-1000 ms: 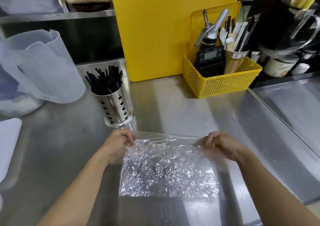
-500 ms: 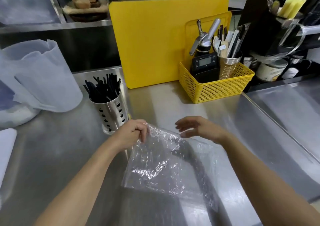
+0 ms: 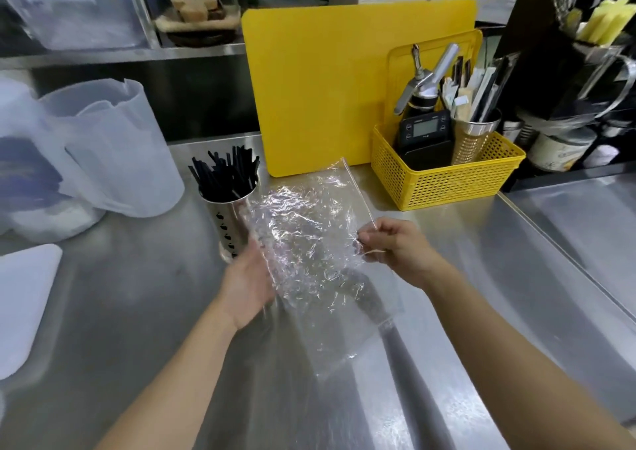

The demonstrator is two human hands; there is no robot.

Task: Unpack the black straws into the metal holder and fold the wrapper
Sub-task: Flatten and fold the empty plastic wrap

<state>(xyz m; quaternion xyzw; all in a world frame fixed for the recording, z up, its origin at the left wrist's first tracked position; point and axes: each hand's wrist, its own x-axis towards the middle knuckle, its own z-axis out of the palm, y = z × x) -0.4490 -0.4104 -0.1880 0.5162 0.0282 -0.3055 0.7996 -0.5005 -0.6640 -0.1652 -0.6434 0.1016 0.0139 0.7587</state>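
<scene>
Behind: yellow board (image 3: 344,88), mesh basket (image 3: 447,182). Crinkled clear wrapper (image 3: 309,243) veils perforated steel holder (image 3: 223,224); right hand (image 3: 399,250) pinches it, left hand (image 3: 246,287) flat.

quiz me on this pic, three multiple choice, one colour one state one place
1. The basket is: A red, B yellow, C blue.
2. The right hand: A hangs empty, B makes a fist, C pinches the wrapper.
3. The straws are: A in the holder, B in the basket, C in the wrapper.

Answers:
1 B: its mesh walls are yellow.
2 C: finger and thumb grip the wrapper's right edge.
3 A: they stand bunched in the holder, and the wrapper is empty.
</scene>
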